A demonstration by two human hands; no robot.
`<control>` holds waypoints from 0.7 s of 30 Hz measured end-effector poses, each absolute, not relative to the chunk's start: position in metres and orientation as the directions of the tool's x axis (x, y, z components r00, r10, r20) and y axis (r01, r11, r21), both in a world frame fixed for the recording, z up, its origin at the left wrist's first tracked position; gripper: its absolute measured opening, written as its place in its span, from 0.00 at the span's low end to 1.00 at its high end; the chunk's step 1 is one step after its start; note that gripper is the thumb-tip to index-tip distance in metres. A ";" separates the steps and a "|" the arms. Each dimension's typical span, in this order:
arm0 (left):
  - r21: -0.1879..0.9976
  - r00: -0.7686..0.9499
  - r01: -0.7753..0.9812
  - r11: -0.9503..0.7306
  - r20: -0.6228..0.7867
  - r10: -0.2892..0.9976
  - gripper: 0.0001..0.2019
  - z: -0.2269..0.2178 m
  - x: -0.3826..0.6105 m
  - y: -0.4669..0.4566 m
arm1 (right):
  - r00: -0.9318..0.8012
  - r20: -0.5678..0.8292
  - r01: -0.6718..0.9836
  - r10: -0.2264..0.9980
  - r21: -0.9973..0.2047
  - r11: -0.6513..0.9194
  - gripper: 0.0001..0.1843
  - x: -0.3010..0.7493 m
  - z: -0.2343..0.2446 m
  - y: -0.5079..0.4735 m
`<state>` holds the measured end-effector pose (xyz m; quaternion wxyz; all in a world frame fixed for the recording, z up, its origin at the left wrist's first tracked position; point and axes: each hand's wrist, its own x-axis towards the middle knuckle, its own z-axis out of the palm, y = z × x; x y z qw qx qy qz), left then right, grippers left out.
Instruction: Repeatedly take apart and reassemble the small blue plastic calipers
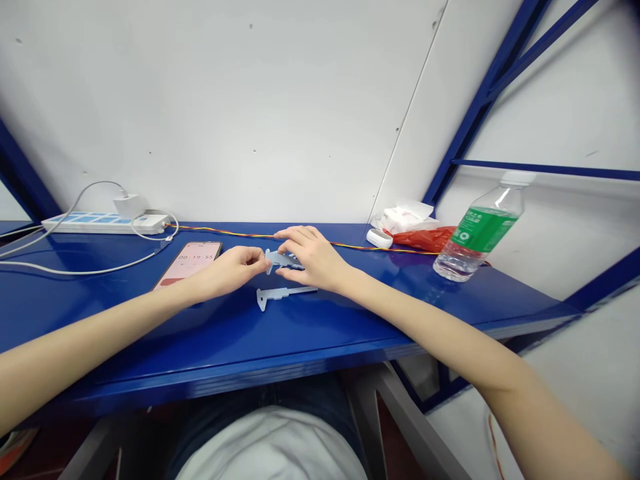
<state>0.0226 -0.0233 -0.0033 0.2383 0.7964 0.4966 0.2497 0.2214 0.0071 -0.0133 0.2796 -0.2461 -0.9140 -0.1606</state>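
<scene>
Plastic calipers [287, 292], two: left hand [225, 270] and right hand [313, 257] pinch one [283, 259] with their fingers [295, 235].

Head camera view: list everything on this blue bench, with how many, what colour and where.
held plastic vernier caliper: 1, pale blue, between the hands
loose plastic vernier caliper: 1, pale blue, on the bench just below the hands
blue steel bench: 1, blue, across the view
smartphone: 1, pink screen, left of the hands
power strip: 1, white and blue, back left
charger: 1, white, on the power strip
thin wire: 1, orange and yellow, along the back
white oval device: 1, white, back right
tissues: 1 pack, white, back right
plastic bag: 1, red, back right
water bottle: 1, green label, right
left hand: 1, fingertips on the held caliper
right hand: 1, fingers over the held caliper
</scene>
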 end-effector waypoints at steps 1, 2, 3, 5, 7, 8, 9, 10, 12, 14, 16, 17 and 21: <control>0.640 0.379 0.663 -0.388 0.160 0.912 0.15 -0.003 0.023 -0.024 | -0.721 0.593 0.542 0.358 0.161 0.825 0.07 0.220 -0.014 0.007; 0.650 0.372 0.659 -0.378 0.155 0.915 0.15 -0.002 0.024 -0.025 | -0.719 0.596 0.542 0.358 0.159 0.825 0.07 0.219 -0.015 0.007; 0.660 0.364 0.657 -0.364 0.146 0.920 0.15 -0.001 0.024 -0.025 | -0.714 0.601 0.543 0.360 0.150 0.826 0.06 0.218 -0.016 0.008; 0.692 0.336 0.644 -0.325 0.126 0.933 0.14 0.000 0.023 -0.023 | -0.700 0.608 0.550 0.374 0.126 0.825 0.06 0.219 -0.016 0.010; 0.741 0.304 0.607 -0.287 0.118 0.945 0.14 0.001 0.017 -0.018 | -0.682 0.610 0.573 0.404 0.101 0.814 0.05 0.223 -0.015 0.014; 0.767 0.280 0.582 -0.269 0.122 0.952 0.14 0.002 0.013 -0.014 | -0.669 0.610 0.590 0.426 0.087 0.802 0.05 0.227 -0.014 0.017; 0.788 0.260 0.560 -0.256 0.126 0.957 0.14 0.003 0.007 -0.009 | -0.656 0.605 0.610 0.452 0.071 0.789 0.04 0.231 -0.013 0.019; 0.798 0.234 0.555 -0.235 0.121 0.965 0.14 0.004 0.001 -0.004 | -0.640 0.598 0.631 0.483 0.051 0.774 0.04 0.235 -0.013 0.023; 0.803 0.209 0.562 -0.198 0.094 0.973 0.13 0.005 -0.011 0.005 | -0.618 0.556 0.674 0.555 0.011 0.739 0.05 0.244 -0.011 0.028; 0.792 0.188 0.585 -0.175 0.077 0.979 0.13 0.007 -0.021 0.012 | -0.607 0.500 0.711 0.618 -0.006 0.703 0.06 0.250 -0.011 0.032; 0.742 0.187 0.651 -0.164 0.052 0.981 0.13 0.008 -0.028 0.017 | -0.601 0.449 0.739 0.662 -0.005 0.674 0.07 0.251 -0.011 0.034; 0.691 0.181 0.706 -0.154 0.034 0.983 0.13 0.008 -0.031 0.018 | -0.600 0.427 0.747 0.676 -0.003 0.665 0.07 0.251 -0.012 0.033; 0.293 0.138 0.945 -0.145 0.044 0.989 0.16 0.004 -0.033 0.021 | -0.627 0.362 0.744 0.690 0.015 0.668 0.09 0.242 -0.015 0.026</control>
